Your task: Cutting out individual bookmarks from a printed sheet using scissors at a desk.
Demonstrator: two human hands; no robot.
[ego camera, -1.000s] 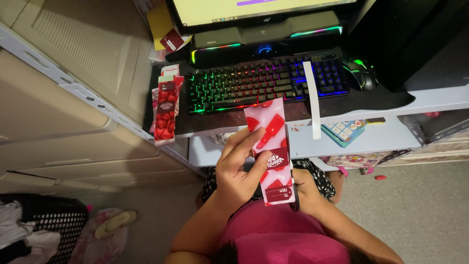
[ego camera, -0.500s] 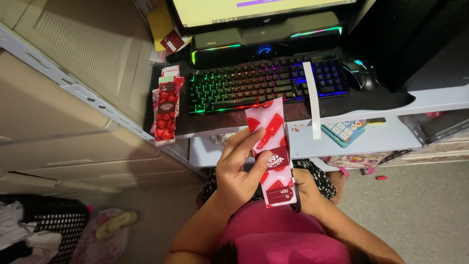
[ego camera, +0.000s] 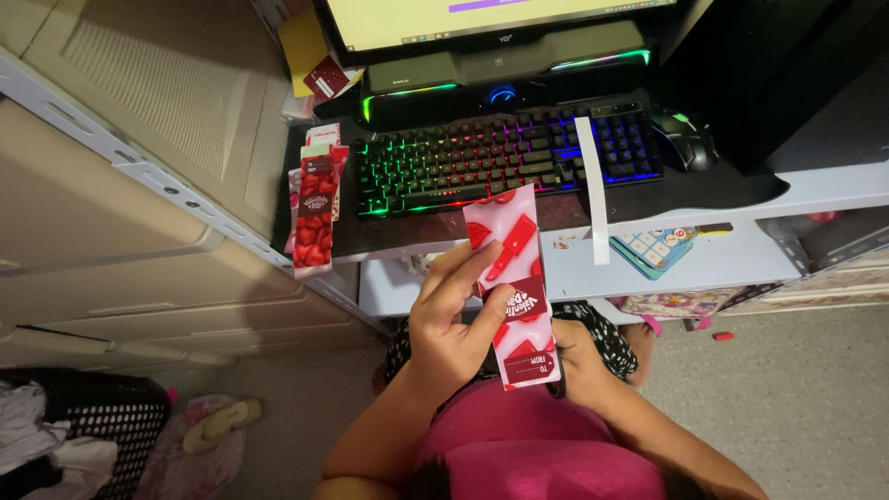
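At the far left, around eight o'clock, a black mesh basket (ego camera: 102, 417) stands on the floor with pale cloth in it, and a light slipper (ego camera: 220, 424) lies just to its right. Higher up, near ten o'clock, a stack of long red and pink packets (ego camera: 313, 211) lies on the left end of the counter (ego camera: 593, 264), just beside a keyboard (ego camera: 505, 159) whose keys glow green at the left and blue at the right.

At the middle of the view the left hand (ego camera: 454, 329) is curled partly closed around a long pink card (ego camera: 515, 285) printed with red shapes: the fingers (ego camera: 463, 268) wrap across its left edge and the thumb presses on its front near a dark red label. The card stands nearly upright, held above the lap and in front of the counter's edge, its top end overlapping the keyboard's lower edge in the view.

The right hand (ego camera: 572, 356) sits just behind the card's lower right part at about five o'clock from the card's middle; the card hides most of it, so I cannot tell how far it is closed or whether it grips the card.

Further right, a white paper strip (ego camera: 594, 190) lies across the keyboard and counter, a dark mouse (ego camera: 685, 143) rests at one o'clock, and a small blue tile-patterned card (ego camera: 656, 248) lies on the pale shelf below.
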